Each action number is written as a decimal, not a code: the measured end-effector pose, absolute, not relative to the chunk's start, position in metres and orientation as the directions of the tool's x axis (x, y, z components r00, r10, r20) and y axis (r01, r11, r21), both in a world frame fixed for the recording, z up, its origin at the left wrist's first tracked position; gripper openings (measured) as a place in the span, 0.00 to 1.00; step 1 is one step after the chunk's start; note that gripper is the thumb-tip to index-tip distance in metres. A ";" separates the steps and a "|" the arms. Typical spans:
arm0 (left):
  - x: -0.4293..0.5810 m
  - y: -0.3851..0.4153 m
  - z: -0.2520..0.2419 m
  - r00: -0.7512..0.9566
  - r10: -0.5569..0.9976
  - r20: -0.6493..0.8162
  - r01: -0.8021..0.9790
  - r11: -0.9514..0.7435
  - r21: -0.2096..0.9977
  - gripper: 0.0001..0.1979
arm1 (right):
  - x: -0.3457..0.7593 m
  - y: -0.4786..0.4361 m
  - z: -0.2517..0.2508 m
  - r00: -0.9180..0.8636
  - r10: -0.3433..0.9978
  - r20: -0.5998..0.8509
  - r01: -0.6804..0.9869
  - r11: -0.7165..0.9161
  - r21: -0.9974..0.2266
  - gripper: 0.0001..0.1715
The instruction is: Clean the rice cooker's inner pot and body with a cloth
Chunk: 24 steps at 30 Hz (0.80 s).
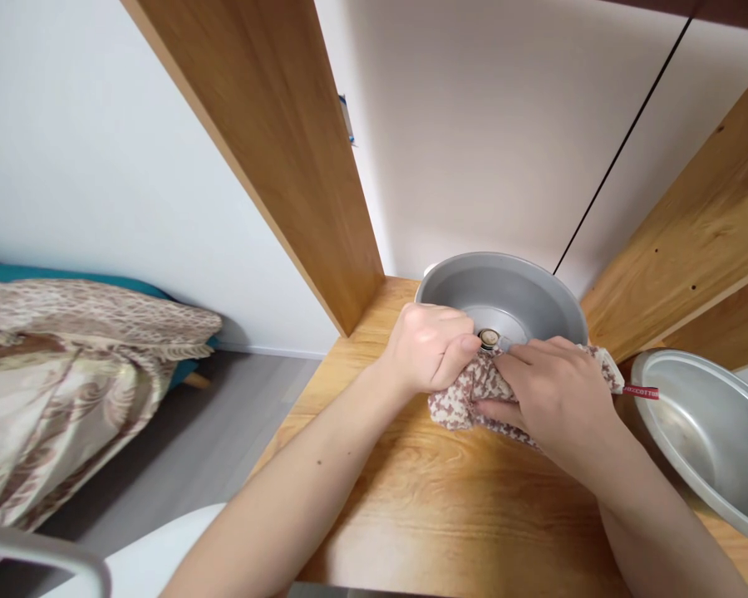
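Note:
A round grey pot (504,278) with a small round metal piece (489,337) at the middle of its bottom stands on the wooden shelf (461,507). Over its near rim lies a brown and white patterned cloth (458,397) with a red tag (642,391) sticking out at the right. My left hand (433,345) is closed at the near left rim, its thumb against the cloth's upper edge. Bunched cloth is pinched in my right hand (545,399), between thumb and fingers, on the near side of the pot. The left fingertips are hidden.
At the right edge, a silver metal bowl (716,423) sits on the shelf. Wooden posts (287,141) rise at left and right, with a pale wall (474,124) behind. Down left are a cloth-draped seat (68,374) and a white chair (155,556).

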State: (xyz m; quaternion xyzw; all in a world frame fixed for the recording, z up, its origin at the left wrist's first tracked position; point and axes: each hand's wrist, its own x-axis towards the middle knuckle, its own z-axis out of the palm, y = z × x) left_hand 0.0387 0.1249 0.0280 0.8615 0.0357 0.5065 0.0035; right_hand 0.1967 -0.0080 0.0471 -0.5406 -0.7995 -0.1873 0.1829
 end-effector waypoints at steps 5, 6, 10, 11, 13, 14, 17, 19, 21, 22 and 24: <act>0.039 0.126 0.027 0.485 0.053 0.873 0.063 -0.998 0.026 0.28 | 0.210 -0.011 0.059 -0.368 0.846 0.384 0.922 0.387 0.031 0.29; 0.039 0.127 0.027 0.488 0.054 0.871 0.066 -0.998 0.024 0.28 | 0.213 -0.012 0.062 -0.369 0.857 0.360 0.921 0.390 0.016 0.30; 0.039 0.127 0.026 0.486 0.054 0.872 0.070 -0.997 0.022 0.28 | 0.224 -0.011 0.067 -0.379 0.879 0.289 0.913 0.407 -0.041 0.30; 0.039 0.127 0.025 0.480 0.052 0.875 0.067 -0.997 0.023 0.28 | 0.226 -0.011 0.068 -0.382 0.882 0.277 0.910 0.410 -0.051 0.29; 0.040 0.128 0.025 0.469 0.049 0.882 0.057 -0.998 0.025 0.28 | 0.230 -0.010 0.068 -0.389 0.885 0.257 0.906 0.417 -0.065 0.28; 0.040 0.128 0.024 0.465 0.048 0.884 0.054 -0.998 0.026 0.28 | 0.232 -0.010 0.068 -0.393 0.885 0.252 0.904 0.422 -0.071 0.27; 0.041 0.128 0.024 0.462 0.049 0.885 0.053 -0.998 0.028 0.28 | 0.234 -0.010 0.068 -0.396 0.886 0.242 0.901 0.426 -0.084 0.26; 0.041 0.127 0.024 0.463 0.054 0.885 0.062 -0.998 0.028 0.28 | 0.233 -0.009 0.067 -0.391 0.886 0.249 0.905 0.420 -0.072 0.27; 0.040 0.126 0.024 0.465 0.064 0.883 0.078 -0.996 0.032 0.28 | 0.230 -0.009 0.066 -0.385 0.882 0.273 0.912 0.408 -0.034 0.29; 0.040 0.126 0.024 0.467 0.070 0.881 0.086 -0.996 0.034 0.28 | 0.227 -0.009 0.065 -0.380 0.877 0.294 0.917 0.400 -0.009 0.29; 0.040 0.125 0.024 0.471 0.079 0.878 0.096 -0.995 0.038 0.28 | 0.221 -0.009 0.062 -0.368 0.866 0.338 0.925 0.378 0.037 0.30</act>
